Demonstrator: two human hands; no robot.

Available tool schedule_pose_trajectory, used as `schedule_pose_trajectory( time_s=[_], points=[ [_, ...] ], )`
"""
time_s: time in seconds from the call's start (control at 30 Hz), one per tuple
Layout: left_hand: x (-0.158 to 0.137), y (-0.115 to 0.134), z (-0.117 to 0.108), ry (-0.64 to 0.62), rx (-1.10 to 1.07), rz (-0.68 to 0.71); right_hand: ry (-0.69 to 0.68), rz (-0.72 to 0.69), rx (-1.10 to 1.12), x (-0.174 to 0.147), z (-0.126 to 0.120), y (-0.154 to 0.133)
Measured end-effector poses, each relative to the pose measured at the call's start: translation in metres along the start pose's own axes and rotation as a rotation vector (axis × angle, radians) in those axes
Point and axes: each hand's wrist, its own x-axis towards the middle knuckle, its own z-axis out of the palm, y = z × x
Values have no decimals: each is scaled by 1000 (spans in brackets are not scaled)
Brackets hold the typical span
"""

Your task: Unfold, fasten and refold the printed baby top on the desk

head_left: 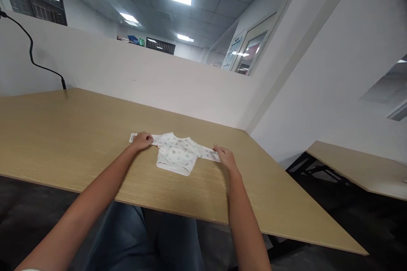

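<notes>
A small white long-sleeved baby shirt with a scattered print lies flat on the wooden table, its neckline toward the wall and both sleeves stretched out sideways. My left hand is closed over the left sleeve, fingers curled, with the white cuff showing beyond it. At the other end, my right hand has its thumb and fingers closed at the right cuff, partly covering it. The hem faces me and lies a little uneven.
The wooden table ends at a white partition in front. A black flexible stalk rises at the far left. Another table stands lower right, and my legs are under the near edge.
</notes>
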Motion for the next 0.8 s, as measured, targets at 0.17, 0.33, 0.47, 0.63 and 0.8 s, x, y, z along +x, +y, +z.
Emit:
schedule_pose_trajectory(
  time_s=[0.17,0.33,0.47,0.63,0.8],
  points=[
    [-2,6,10,31,94,22,-186,42,-71,4,33,11],
    [-3,8,17,-6,133,76,-211,80,-132,8,57,16],
    [1,1,15,-42,107,116,-181,84,-174,14,58,22],
    [4,-10,9,-77,43,173,-76,101,-191,16,54,31],
    [0,2,5,-42,-15,211,12,75,-161,12,57,32]
  ],
)
